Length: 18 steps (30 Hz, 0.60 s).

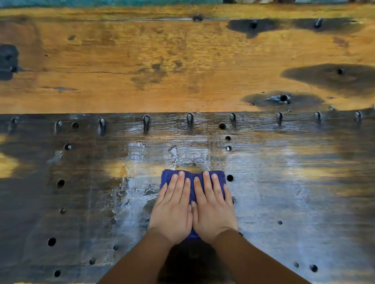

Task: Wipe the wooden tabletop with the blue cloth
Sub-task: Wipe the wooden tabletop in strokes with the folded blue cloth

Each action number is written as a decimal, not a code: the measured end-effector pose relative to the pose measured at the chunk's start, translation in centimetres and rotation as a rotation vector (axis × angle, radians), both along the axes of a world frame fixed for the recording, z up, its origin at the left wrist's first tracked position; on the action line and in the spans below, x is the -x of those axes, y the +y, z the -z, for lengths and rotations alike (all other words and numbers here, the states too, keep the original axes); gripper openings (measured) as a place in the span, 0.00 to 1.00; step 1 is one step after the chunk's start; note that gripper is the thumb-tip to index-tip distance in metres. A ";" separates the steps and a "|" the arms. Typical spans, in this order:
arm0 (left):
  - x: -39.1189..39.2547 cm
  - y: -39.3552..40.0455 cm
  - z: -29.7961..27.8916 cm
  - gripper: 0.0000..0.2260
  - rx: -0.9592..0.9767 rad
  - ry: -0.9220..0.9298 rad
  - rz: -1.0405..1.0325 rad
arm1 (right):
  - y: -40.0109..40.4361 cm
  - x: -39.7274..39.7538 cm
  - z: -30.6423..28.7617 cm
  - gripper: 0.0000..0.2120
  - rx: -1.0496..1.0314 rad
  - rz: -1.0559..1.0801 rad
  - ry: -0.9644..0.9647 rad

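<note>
The blue cloth (192, 176) lies folded flat on the near plank of the wooden tabletop (284, 192). My left hand (172, 208) and my right hand (213, 206) press on it side by side, palms down, fingers straight and pointing away from me. Only the cloth's far edge, a strip between the hands and a bit at the wrists show. The near plank is dark and shiny wet around the cloth. The far plank (142, 66) is orange-brown and mostly dry, with dark damp patches at the right.
A row of metal nail heads (190, 118) runs along the seam between the planks. Several round holes dot the near plank, one (229, 178) just right of the cloth. A teal strip (101, 2) borders the far edge.
</note>
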<state>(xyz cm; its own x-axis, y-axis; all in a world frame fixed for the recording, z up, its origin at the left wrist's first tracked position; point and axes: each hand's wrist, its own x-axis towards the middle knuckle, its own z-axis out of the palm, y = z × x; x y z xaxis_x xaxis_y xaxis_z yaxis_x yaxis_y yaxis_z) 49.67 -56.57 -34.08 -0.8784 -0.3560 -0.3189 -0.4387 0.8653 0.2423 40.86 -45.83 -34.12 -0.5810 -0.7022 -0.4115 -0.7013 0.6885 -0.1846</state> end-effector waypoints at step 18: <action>12.6 -11.6 2.2 0.26 0.086 0.036 -0.091 | -12.7 13.0 1.4 0.28 0.105 0.031 0.044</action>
<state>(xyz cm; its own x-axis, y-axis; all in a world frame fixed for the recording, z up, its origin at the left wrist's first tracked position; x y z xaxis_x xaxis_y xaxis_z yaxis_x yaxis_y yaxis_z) 37.04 -68.19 -36.27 -0.8515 -0.4598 -0.2521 -0.5089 0.8405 0.1858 27.85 -58.48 -35.55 -0.6190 -0.7215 -0.3103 -0.6888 0.6886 -0.2269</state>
